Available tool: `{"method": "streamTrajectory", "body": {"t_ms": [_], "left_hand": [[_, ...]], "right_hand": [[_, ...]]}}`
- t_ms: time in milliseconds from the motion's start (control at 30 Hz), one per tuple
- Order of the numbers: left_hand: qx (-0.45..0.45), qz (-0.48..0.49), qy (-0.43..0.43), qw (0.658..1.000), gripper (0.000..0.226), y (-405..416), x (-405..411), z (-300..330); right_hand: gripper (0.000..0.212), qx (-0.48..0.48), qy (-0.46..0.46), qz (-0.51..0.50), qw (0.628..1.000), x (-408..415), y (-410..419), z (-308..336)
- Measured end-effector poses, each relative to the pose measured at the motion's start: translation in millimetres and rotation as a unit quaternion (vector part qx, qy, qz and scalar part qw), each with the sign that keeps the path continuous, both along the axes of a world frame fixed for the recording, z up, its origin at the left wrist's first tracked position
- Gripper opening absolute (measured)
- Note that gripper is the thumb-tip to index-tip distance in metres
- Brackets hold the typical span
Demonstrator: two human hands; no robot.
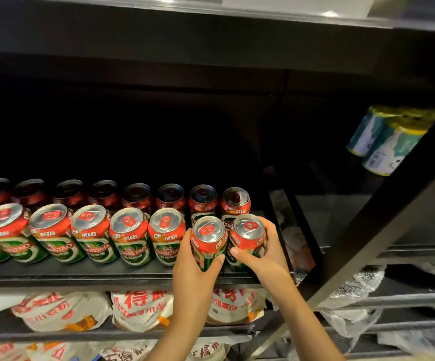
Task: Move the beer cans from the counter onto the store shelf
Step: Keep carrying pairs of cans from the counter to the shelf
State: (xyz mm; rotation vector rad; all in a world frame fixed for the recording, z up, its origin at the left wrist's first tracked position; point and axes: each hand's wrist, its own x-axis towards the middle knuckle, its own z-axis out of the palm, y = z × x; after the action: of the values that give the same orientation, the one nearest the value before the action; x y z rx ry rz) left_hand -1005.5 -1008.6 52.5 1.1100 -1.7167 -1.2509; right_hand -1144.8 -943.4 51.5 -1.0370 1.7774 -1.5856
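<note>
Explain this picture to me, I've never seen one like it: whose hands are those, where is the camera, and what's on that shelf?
The one picture comes from a camera worn on a person's head, looking forward and down, so the arms reaching in are that person's own. No machine is involved. The left hand grips one beer can, the right hand grips another beer can, both at the right end of the front row on a dark store shelf. Two rows of red and green cans already stand there. The shelf below holds white and red packets.
</note>
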Motion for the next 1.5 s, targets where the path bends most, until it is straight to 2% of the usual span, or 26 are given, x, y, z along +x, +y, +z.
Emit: {"method": "streamTrajectory", "body": {"t_ms": [167, 367, 500, 833, 1067, 1233, 1367, 1500], "left_hand": [[-0.011, 0.014, 0.017, 1.0, 0.077, 12, 6, -16], [-0.032, 0.041, 0.01, 0.999, 0.068, 18, 9, -27], [-0.027, 0.047, 0.013, 0.998, 0.071, 14, 9, -27], [-0.059, 0.067, -0.011, 0.996, 0.07, 11, 4, -27], [-0.051, 0.106, 0.012, 0.993, 0.062, 19, 0, -30], [0.007, 0.081, 0.046, 0.996, 0.068, 23, 2, -29], [-0.016, 0.055, 0.043, 0.997, 0.066, 20, 8, -32], [-0.034, 0.071, 0.024, 0.997, 0.069, 18, 6, -34]], "right_hand": [[0.088, 0.005, -0.016, -0.01, 1.0, 6, 4, -13], [0.08, 0.03, -0.019, -0.053, 0.998, 7, 1, -26], [0.073, 0.026, -0.035, -0.058, 0.997, 6, 2, -26], [0.073, 0.042, -0.044, -0.042, 0.997, 1, 7, -29], [0.073, 0.052, -0.032, -0.023, 0.998, 0, 11, -26], [0.076, 0.054, -0.021, -0.037, 0.998, 3, 8, -30], [0.073, 0.045, -0.021, -0.055, 0.997, 4, 5, -31], [0.072, 0.042, -0.014, -0.056, 0.997, 3, 6, -31]]}}
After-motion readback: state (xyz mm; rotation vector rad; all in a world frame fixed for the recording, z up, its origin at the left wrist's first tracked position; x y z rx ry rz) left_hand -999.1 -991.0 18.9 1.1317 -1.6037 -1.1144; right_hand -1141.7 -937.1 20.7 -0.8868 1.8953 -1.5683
